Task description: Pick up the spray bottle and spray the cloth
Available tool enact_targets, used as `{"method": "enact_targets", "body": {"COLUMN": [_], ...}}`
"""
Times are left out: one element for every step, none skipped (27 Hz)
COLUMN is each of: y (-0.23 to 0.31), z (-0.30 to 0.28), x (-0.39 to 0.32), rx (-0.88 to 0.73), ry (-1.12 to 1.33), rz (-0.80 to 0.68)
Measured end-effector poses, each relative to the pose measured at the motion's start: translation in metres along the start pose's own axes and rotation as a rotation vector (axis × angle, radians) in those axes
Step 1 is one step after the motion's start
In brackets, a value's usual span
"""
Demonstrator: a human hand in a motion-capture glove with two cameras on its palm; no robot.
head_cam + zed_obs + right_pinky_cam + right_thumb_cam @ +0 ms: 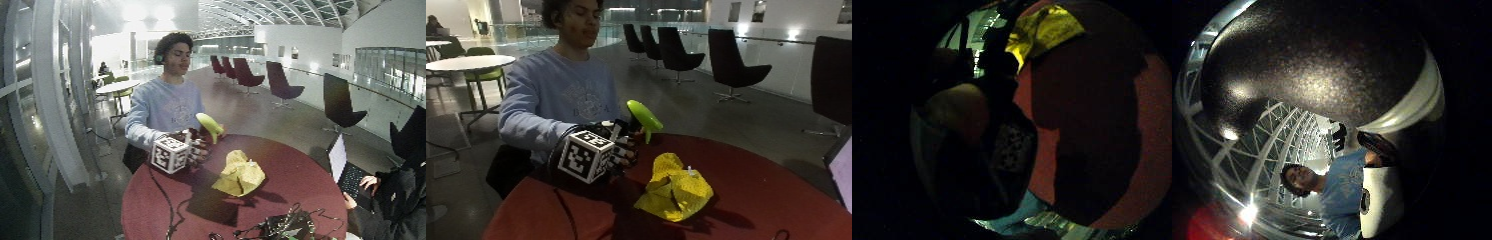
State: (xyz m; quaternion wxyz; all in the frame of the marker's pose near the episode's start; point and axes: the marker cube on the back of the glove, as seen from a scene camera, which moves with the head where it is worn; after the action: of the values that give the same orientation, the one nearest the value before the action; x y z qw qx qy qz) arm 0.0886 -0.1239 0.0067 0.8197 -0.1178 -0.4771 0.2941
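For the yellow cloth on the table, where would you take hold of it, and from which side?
Pinch the raised peak of the yellow cloth from above. It lies crumpled in a heap on the red table, so upstanding folds offer more to pinch than the flat edges.

Your gloved hand [619,150] covers most of the spray bottle [643,119], so you see only its green top. The bottle's body is hidden. In the thumb side palm view a big dark shape [1317,60] fills the picture, and you cannot tell what it is. The yellow cloth [1044,30] is cut off at the edge of the little finger side view. The red bench [759,185] runs out of the outside view.
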Motion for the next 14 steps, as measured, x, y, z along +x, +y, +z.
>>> {"method": "enact_targets", "body": {"y": [-0.003, -0.005, -0.007, -0.008, -0.009, -0.008, -0.008, -0.007, -0.006, -0.005, -0.003, -0.001, 0.000, 0.002], "z": [0.003, 0.005, 0.007, 0.008, 0.008, 0.009, 0.009, 0.009, 0.009, 0.009, 0.009, 0.009, 0.010, 0.010], "x": [-0.002, -0.003, -0.004, -0.005, -0.006, -0.006, -0.006, -0.006, -0.006, -0.005, -0.004, -0.003, -0.001, 0.001], "rx": [-0.019, -0.034, -0.045, -0.054, -0.060, -0.064, -0.067, -0.069, -0.070, -0.072, -0.075, -0.078, -0.082, -0.085], "ry": [0.008, 0.016, 0.024, 0.031, 0.037, 0.041, 0.043, 0.041, 0.038, 0.033, 0.027, 0.022, 0.016, 0.010], "rz": [0.023, 0.042, 0.057, 0.068, 0.077, 0.085, 0.091, 0.097, 0.100, 0.104, 0.109, 0.114, 0.121, 0.127]}}
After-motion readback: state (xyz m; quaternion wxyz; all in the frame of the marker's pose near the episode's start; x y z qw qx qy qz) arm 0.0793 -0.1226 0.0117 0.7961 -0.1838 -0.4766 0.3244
